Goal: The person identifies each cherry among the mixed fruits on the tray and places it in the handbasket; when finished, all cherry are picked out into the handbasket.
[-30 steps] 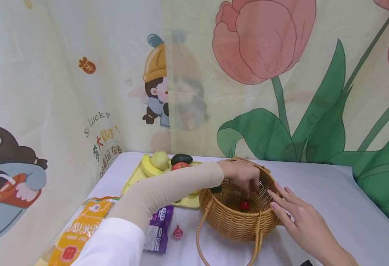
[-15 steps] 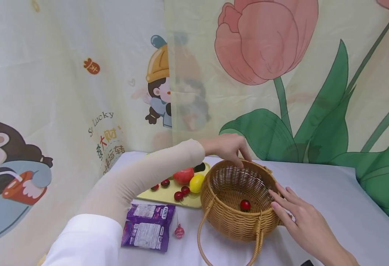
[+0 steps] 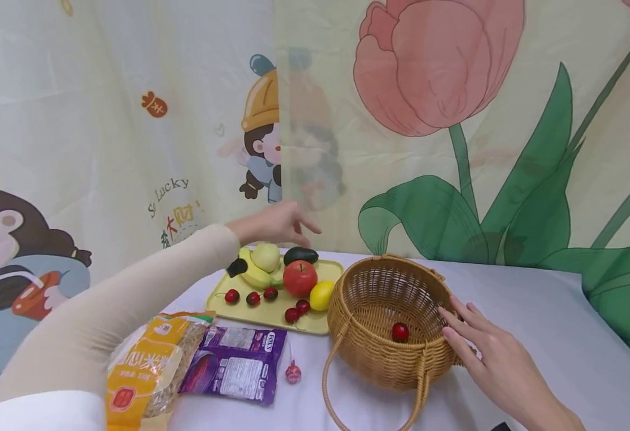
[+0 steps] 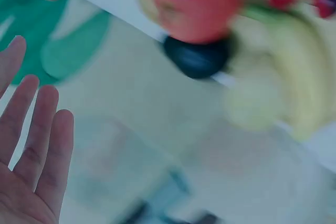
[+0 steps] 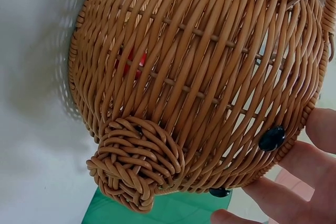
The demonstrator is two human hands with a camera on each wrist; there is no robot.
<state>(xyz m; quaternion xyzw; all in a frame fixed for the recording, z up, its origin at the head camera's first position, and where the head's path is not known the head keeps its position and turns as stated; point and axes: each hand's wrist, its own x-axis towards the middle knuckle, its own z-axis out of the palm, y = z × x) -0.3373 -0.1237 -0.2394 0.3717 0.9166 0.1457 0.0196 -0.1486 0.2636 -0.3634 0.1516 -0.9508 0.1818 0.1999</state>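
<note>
My left hand (image 3: 279, 224) is in the air above the back of a yellow tray (image 3: 271, 314), its fingers loosely extended and holding nothing. Below it on the tray lie a banana (image 3: 256, 277), a pale green round fruit (image 3: 266, 257), a dark, smooth oval one (image 3: 301, 256), a red apple (image 3: 300, 278), a lemon (image 3: 322, 296) and several cherries (image 3: 231, 296). A wicker basket (image 3: 379, 359) stands beside the tray with one cherry (image 3: 400, 332) inside. With straight fingers, my right hand (image 3: 489, 344) touches the basket's right side; the right wrist view shows its fingertips (image 5: 291, 161) at the rim.
The basket's handle (image 3: 328, 383) hangs down toward me. In front of the tray lie a purple packet (image 3: 239, 365), an orange bag (image 3: 148, 371) and a lollipop (image 3: 293, 374). A printed curtain (image 3: 315, 149) closes off the back and left.
My left hand has risen out of the basket and swung left over the tray, uncovering the fruit there. The cherry stays in the basket, and my right hand keeps its place on it.
</note>
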